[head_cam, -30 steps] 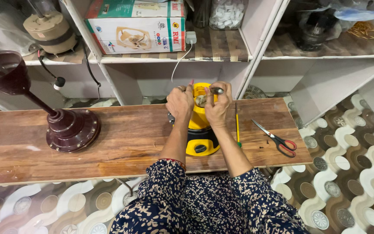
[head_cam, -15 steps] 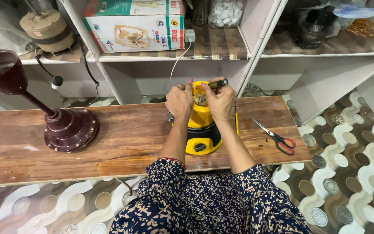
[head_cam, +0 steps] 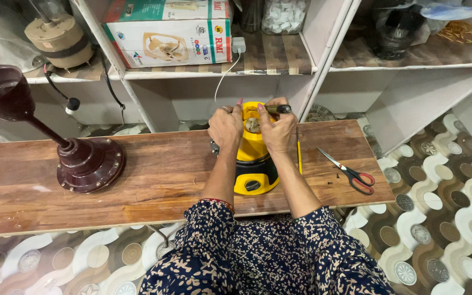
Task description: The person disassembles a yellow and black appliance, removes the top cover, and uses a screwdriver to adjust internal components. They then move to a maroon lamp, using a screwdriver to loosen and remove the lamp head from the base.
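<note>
From the head view, the left hand point(head_cam: 225, 127) curls its fingers against one yellow appliance point(head_cam: 253, 158) standing mid-worktop point(head_cam: 154, 180); the right hand point(head_cam: 277, 129) pinches one dark-handled tool point(head_cam: 277, 108) over its top. Nearby lie one yellow pencil point(head_cam: 299, 153) and one pair of scissors point(head_cam: 349, 172).

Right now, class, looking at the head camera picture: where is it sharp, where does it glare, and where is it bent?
Head view: both hands and the yellow appliance are sharp; soft glare on the wooden board; shelf uprights splay outward from wide-angle distortion.
</note>
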